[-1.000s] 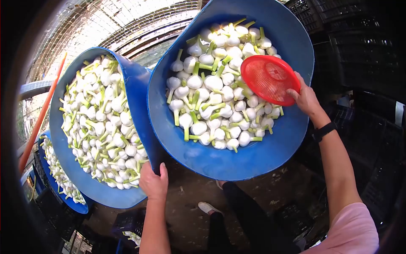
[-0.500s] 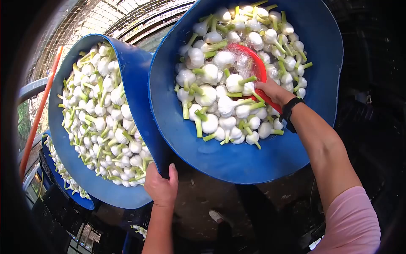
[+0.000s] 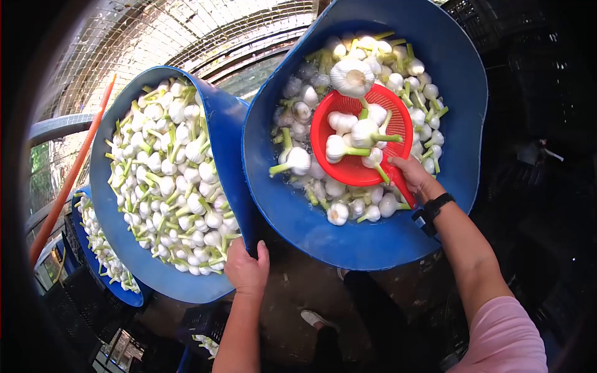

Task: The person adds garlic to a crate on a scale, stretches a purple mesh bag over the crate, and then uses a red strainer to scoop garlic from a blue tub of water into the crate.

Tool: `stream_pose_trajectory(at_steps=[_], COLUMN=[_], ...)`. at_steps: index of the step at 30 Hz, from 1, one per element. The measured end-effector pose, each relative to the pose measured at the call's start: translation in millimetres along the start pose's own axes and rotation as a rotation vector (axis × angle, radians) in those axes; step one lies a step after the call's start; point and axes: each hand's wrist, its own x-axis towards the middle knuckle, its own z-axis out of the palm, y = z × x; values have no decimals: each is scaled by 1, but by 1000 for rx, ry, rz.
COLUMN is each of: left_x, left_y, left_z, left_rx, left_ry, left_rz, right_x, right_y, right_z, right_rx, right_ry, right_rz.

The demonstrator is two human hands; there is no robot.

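My right hand [image 3: 415,178] is closed around the handle of a red plastic strainer [image 3: 354,176]. Several white garlic bulbs [image 3: 364,133] with cut green stems lie in its bowl. One more bulb [image 3: 351,76] overlaps the strainer's far rim. Below it, other bulbs float in water inside a blue tub [image 3: 323,233]. My left hand [image 3: 247,268] grips the near edge of a second blue tub [image 3: 149,273], thumb raised and fingers hidden over the rim. That tub is heaped with garlic bulbs [image 3: 174,180].
At the far left stands another blue container [image 3: 132,297] with garlic. An orange pole [image 3: 73,171] leans beside it, in front of wire mesh [image 3: 205,25]. A black crate [image 3: 202,320] sits low near my left forearm. A person's light shoe [image 3: 314,319] shows on the dark floor.
My right hand has lifted the strainer out from among the floating bulbs, now with garlic in it. My left hand stays on the tub's rim. The whole view has shifted slightly.
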Motion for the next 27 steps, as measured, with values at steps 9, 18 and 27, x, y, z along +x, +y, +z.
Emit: stream_pose_trajectory(at_steps=[9, 18, 27], left_x=[-4, -7, -5], left_y=[-2, -5, -5], left_z=[-3, -6, -3], left_rx=[21, 15, 15], left_ry=[5, 39, 9], left_rz=[2, 50, 55], right_x=[20, -19, -47], right_y=[-18, -19, -40], right_z=[26, 13, -42], right_rx=[64, 160, -1180], right_ry=[-40, 91, 618], right_rz=[-83, -56, -433])
